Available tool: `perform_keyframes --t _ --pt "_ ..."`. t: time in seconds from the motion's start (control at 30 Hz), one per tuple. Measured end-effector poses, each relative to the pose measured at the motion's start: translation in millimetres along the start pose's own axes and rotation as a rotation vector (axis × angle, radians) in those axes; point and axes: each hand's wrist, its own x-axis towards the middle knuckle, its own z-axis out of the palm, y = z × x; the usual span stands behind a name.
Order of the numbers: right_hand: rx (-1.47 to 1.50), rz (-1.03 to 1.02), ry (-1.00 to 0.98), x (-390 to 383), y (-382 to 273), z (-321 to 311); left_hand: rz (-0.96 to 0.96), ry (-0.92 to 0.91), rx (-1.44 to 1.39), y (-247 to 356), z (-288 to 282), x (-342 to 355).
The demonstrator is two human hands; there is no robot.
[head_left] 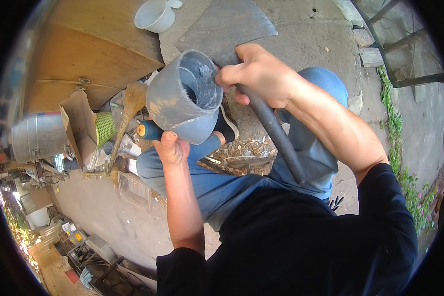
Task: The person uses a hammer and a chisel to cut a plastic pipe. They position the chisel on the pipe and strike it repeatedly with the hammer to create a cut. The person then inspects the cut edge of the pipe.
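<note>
My left hand is closed at the underside of a worn grey plastic container, its thumb up and the other fingers mostly hidden. The tilted container has a ragged rim, dark inside. Beside that hand juts a teal cylinder with an orange end; whether it joins the container I cannot tell. My right hand is wrapped round the black handle of a short shovel-like tool, close to its blade. The broad flat grey metal blade points away from me. My right fingertips are close to the container's rim.
Rubble and chips lie on the ground between my knees. A white plastic pot stands ahead. To the left are a straw broom, a cardboard box, a green basket, a metal drum and a brown cabinet.
</note>
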Motion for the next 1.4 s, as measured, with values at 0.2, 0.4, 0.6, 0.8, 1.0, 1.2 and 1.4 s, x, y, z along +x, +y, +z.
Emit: perform_keyframes --t 0.2,0.4,0.6,0.8,1.0,1.2,1.4 --pt "-0.143 -0.036 0.109 7 15 5 0.044 -0.043 0.186 7 18 3" --pt "-0.201 -0.063 0.163 5 20 6 0.032 -0.013 0.124 -1 19 1" --pt "0.012 -0.043 0.122 9 21 6 0.032 -0.004 0.083 -15 -7 -2" --pt "0.142 -0.026 0.035 8 19 2 0.018 0.038 0.074 -15 -16 -7" --pt "0.019 -0.073 0.099 7 18 2 -0.009 0.025 -0.013 -14 0 -6" --pt "-0.171 -0.128 0.235 4 19 6 -0.045 0.033 0.071 -15 2 -6" --pt "-0.294 -0.216 0.276 6 24 5 -0.023 0.041 0.005 -19 19 -5"
